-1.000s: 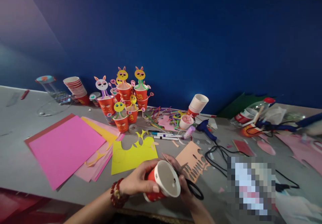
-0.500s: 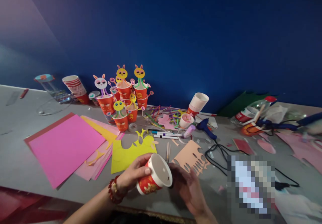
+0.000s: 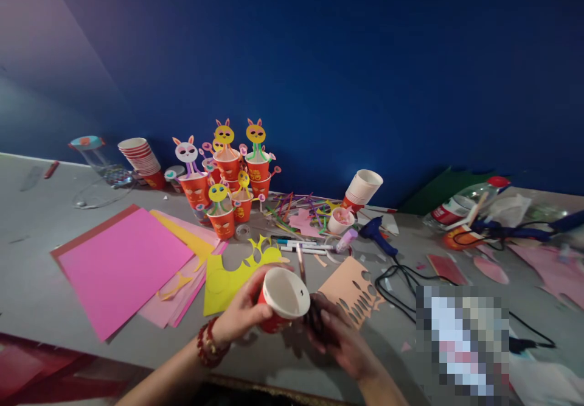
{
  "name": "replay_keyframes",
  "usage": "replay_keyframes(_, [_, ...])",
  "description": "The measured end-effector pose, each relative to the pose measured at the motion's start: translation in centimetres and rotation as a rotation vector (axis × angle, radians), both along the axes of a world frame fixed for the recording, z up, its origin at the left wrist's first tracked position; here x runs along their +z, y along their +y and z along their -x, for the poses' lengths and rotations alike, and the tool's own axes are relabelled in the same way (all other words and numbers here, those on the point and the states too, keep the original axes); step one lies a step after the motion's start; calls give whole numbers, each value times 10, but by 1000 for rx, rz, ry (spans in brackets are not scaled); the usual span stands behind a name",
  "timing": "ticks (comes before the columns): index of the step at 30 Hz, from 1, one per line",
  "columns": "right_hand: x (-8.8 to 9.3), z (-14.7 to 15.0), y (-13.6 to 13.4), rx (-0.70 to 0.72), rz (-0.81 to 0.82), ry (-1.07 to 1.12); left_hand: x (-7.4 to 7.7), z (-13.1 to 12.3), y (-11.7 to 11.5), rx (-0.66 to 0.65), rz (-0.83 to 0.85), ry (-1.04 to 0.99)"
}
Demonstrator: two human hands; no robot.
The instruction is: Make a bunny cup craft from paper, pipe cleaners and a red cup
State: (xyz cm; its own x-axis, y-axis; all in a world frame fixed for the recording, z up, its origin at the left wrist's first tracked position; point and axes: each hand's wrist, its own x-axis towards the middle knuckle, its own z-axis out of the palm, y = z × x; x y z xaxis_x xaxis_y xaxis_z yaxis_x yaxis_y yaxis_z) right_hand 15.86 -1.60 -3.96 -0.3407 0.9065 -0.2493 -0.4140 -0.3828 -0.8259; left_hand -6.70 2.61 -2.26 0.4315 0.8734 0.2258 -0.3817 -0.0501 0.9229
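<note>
My left hand (image 3: 239, 315), with a red bead bracelet at the wrist, grips a red paper cup (image 3: 281, 296) by its side, the white inside tilted up toward me. Close against the cup's right side, my right hand (image 3: 337, 336) is closed round the black handles of scissors (image 3: 300, 259), whose thin blades stick up behind the cup's rim. Both hands hover just above the grey table (image 3: 36, 284) near its front edge.
Finished bunny cups (image 3: 228, 181) cluster at the back. Cup stacks (image 3: 141, 159) (image 3: 362, 188) flank them. Pink paper (image 3: 123, 263), cut yellow paper (image 3: 228, 281) and peach paper (image 3: 349, 284) lie near my hands. Markers (image 3: 301, 246), a glue gun (image 3: 376, 235) with its cable and a bottle (image 3: 460, 205) sit to the right.
The cup has been turned and lifted slightly, its mouth now facing me more. My right hand shifted with the scissors, so the blades now point up behind the rim.
</note>
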Motion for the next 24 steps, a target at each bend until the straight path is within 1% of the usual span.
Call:
replay_keyframes(2, [10,-13,2,-1,-37,-63,3,5,4,52,-227,117])
replay_keyframes(3, [15,-20,3,-14,-56,-90,4,8,6,74,-296,165])
replay_keyframes(6, [32,-39,6,-49,-112,-147,9,14,8,114,-381,304])
replay_keyframes(8, [43,-47,7,-25,-144,-199,12,16,8,141,-410,402])
replay_keyframes(10, [54,-54,5,17,-240,-317,17,16,7,171,-425,495])
replay_keyframes(12, [65,-59,1,60,-412,-567,22,15,6,198,-453,577])
replay_keyframes(14, [76,-63,-2,106,-588,-913,27,14,5,218,-509,633])
replay_keyframes(16, [87,-65,-3,156,-763,-1208,32,12,5,237,-588,656])
replay_keyframes(17, [92,-66,-3,161,-868,-1315,34,12,4,242,-624,657])
replay_keyframes(18, [96,-66,-2,146,-983,-1399,36,11,4,246,-655,652])
replay_keyframes(21, [109,-63,2,32,-1290,-1576,41,11,2,252,-711,643])
replay_keyframes(24, [119,-59,4,-23,-1459,-1702,45,12,-1,269,-742,669])
